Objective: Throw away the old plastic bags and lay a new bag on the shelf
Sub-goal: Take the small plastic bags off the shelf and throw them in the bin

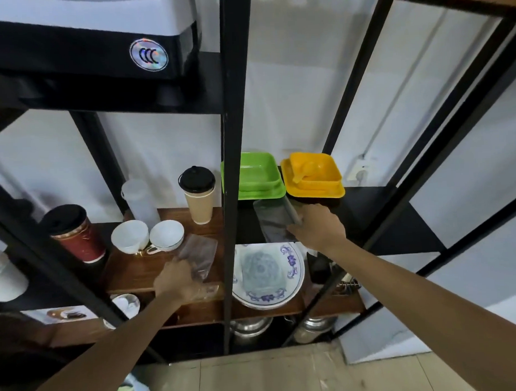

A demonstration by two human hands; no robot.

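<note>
Because the black-framed shelf unit (235, 167) splits into two bays at its middle post, each hand works its own side. On the wooden shelf board (136, 272) of the left bay, the left hand (178, 281) pinches the near end of a clear plastic bag (199, 256) at the board's front edge, probably to drag it off past the two white teacups (147, 235). On the black shelf (383, 220), the right hand (318, 227) closes on a second clear bag (273, 221) just before the green tray (256, 176), apparently lifting it clear.
</note>
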